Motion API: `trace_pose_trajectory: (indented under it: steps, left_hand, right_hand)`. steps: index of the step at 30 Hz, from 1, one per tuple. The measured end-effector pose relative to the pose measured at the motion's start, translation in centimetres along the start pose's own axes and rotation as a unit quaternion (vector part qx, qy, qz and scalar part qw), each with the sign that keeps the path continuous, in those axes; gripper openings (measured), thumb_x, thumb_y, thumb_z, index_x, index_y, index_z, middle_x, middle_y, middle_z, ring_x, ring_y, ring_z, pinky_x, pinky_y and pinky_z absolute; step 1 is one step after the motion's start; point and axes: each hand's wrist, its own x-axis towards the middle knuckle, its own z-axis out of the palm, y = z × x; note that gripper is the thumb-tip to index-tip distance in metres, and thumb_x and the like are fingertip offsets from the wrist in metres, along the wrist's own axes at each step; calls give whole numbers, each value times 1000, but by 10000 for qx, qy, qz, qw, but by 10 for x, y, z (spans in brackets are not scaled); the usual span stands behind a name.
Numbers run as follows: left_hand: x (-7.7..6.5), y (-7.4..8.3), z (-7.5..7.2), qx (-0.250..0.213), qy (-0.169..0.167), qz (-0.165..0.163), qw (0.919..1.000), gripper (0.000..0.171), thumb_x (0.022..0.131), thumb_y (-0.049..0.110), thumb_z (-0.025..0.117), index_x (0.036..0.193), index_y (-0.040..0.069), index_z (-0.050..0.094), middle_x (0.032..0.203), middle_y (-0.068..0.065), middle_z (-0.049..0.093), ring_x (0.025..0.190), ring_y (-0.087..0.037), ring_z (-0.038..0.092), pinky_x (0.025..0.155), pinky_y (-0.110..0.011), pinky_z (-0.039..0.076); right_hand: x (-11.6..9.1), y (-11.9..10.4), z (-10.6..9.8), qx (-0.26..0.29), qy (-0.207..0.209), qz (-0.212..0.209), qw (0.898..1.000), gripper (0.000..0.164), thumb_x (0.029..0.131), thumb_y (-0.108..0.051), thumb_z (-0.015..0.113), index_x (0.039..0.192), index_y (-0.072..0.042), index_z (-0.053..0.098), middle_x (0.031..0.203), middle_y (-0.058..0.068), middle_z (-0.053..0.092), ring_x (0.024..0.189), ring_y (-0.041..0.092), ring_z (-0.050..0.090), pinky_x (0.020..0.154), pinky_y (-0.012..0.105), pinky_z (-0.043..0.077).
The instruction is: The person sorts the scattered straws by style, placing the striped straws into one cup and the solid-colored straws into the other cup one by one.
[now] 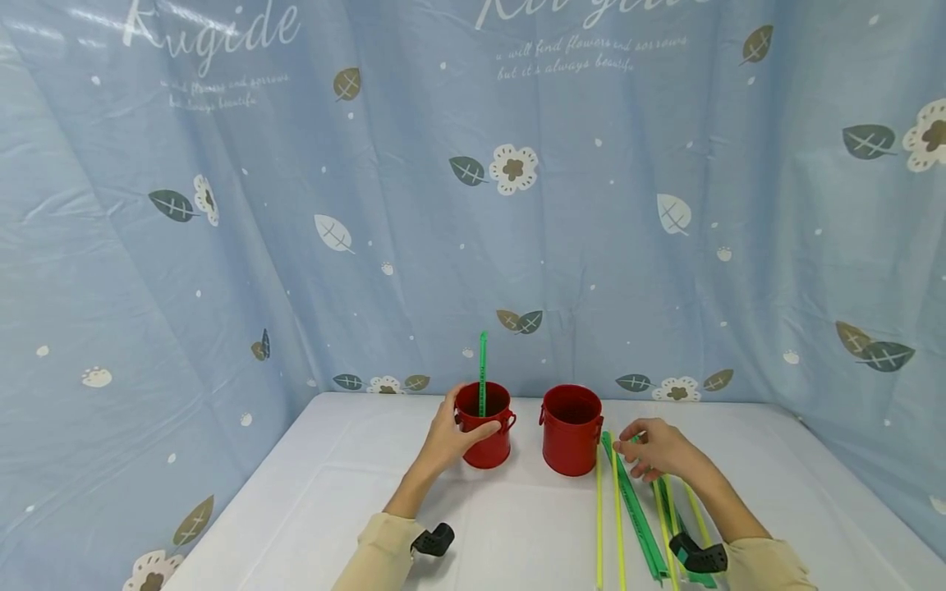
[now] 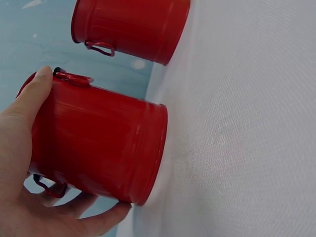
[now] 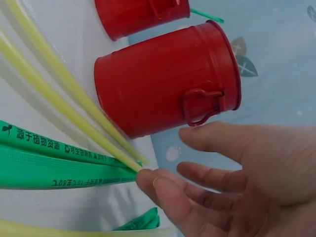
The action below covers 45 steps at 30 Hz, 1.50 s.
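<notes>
My left hand (image 1: 442, 442) grips a small red metal bucket (image 1: 489, 452) from its left side, thumb across the front near the rim and fingers round the back. In that bucket stands a green paper-wrapped straw (image 1: 483, 369), its upper part above the rim. My right hand (image 1: 663, 450) hovers at the far ends of several straws, thumb apart from the loosely bent fingers. Below it lie yellow straws (image 1: 618, 525) and printed green wrapped straws (image 1: 640, 525). In the right wrist view, the fingertips are right at the end of a yellow straw (image 3: 64, 109).
A second red bucket (image 1: 571, 447) with side handles stands between the first bucket and the straws. White cloth (image 1: 517, 542) covers the table. A blue patterned curtain (image 1: 414, 271) hangs behind it and along the sides.
</notes>
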Motion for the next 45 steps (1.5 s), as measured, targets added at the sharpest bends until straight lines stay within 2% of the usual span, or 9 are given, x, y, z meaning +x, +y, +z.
trace_pose_trajectory:
  steps: [5, 13, 21, 28, 33, 45]
  left_hand:
    - [1, 1, 0, -7, 10, 72, 10000, 93, 81, 41, 79, 152, 11, 27, 147, -11, 43, 135, -33, 44, 103, -53, 49]
    - [3, -1, 2, 66, 6, -71, 10000, 92, 80, 44, 79, 152, 18, 27, 147, -7, 43, 136, -28, 44, 104, -49, 49]
    - [3, 0, 2, -2, -18, 41, 10000, 91, 81, 42, 78, 152, 16, 27, 147, -10, 43, 135, -33, 44, 101, -52, 50]
    - [2, -1, 2, -8, -44, -67, 10000, 95, 80, 44, 79, 153, 15, 25, 148, -8, 42, 137, -31, 43, 102, -51, 50]
    - [0, -3, 3, -86, -39, -30, 10000, 96, 80, 44, 79, 153, 13, 25, 147, -9, 42, 136, -32, 44, 102, -51, 50]
    - [1, -2, 1, -65, -1, -51, 10000, 96, 79, 45, 79, 153, 14, 26, 147, -9, 43, 135, -32, 44, 101, -51, 50]
  right_hand:
    - [1, 1, 2, -297, -85, 194, 9993, 39, 89, -19, 71, 115, 7, 59, 82, 12, 65, 58, 17, 65, 54, 31, 58]
    - [-6, -2, 6, -683, -138, 163, 9974, 38, 85, -12, 74, 113, 9, 59, 72, 9, 63, 49, 14, 61, 51, 29, 56]
    - [-10, -3, 11, -765, -95, 180, 9969, 38, 82, -11, 76, 110, 8, 60, 61, 10, 63, 49, 16, 62, 50, 30, 55]
    - [-10, 0, 16, -925, -98, 254, 9953, 40, 80, -10, 77, 110, 9, 60, 62, 9, 63, 49, 15, 62, 49, 28, 55]
    - [-10, 2, 18, -993, -118, 256, 9947, 40, 79, -10, 78, 109, 8, 59, 62, 8, 63, 49, 14, 62, 49, 27, 55]
    - [-8, 3, 21, -891, -91, 279, 9956, 41, 78, -10, 78, 110, 9, 59, 60, 8, 64, 48, 14, 63, 48, 28, 55]
